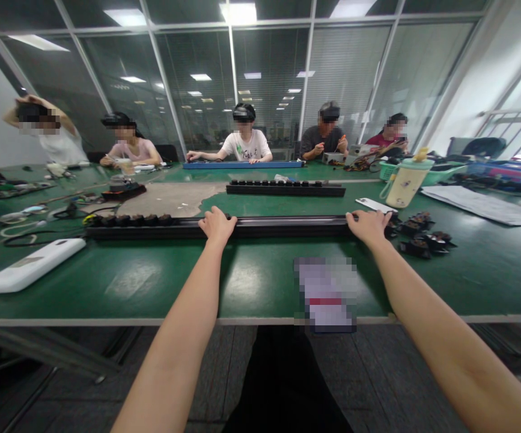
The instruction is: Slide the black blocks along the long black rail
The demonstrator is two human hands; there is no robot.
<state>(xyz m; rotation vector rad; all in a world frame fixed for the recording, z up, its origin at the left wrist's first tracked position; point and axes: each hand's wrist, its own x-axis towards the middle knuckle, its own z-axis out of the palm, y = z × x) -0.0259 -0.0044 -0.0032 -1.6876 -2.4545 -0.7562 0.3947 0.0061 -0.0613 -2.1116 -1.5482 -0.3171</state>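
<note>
A long black rail (287, 228) with an open channel along its top lies crosswise on the green table in front of me. Several black socket-like modules (138, 220) sit in a row in its left part. Near the middle, my left hand (217, 226) is closed over the rail, its fingertips partly hidden. At the right end, my right hand (371, 225) grips the rail with thumb and fingers. Just beyond that hand, several loose black modules (416, 225) are scattered on the table.
A second black rail (287, 189) with modules lies farther back. Nearer me are a pixelated phone (326, 294) at the table edge and a white device (32, 264) on the left. A cream bottle (408, 183) stands right. Several people (246, 141) sit across the table.
</note>
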